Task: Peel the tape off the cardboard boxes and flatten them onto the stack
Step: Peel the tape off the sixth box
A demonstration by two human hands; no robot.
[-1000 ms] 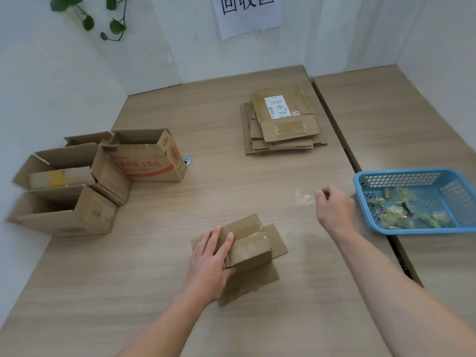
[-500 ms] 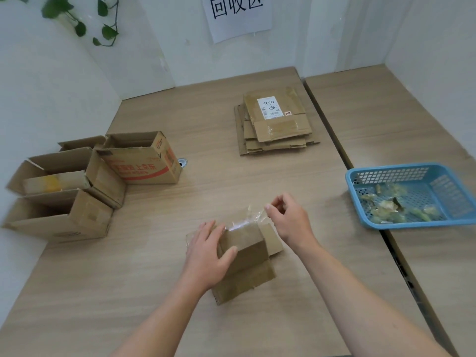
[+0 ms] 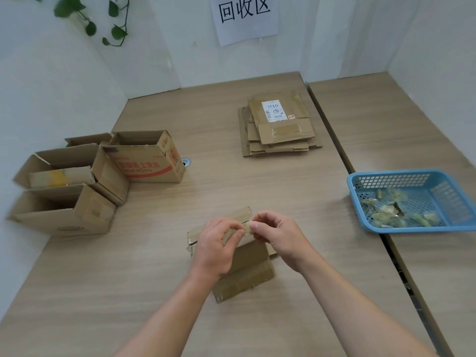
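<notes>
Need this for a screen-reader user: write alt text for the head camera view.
The left hand and right hand pinch clear tape over a small cardboard box on a wooden table. Open boxes stand left, the flattened stack lies beyond, a blue basket of tape scraps right.

so the box [image 3: 244, 276] sits front and centre on the table [image 3: 257, 181]; open boxes [image 3: 77, 191] bunched along the left edge; flattened stack [image 3: 278, 127] further back, slightly right; basket [image 3: 391, 173] off right, tape scraps [image 3: 386, 213] in it

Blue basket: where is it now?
In the head view, the blue basket sits at the right edge, right of the right hand and nearer than the cardboard stack.
</notes>
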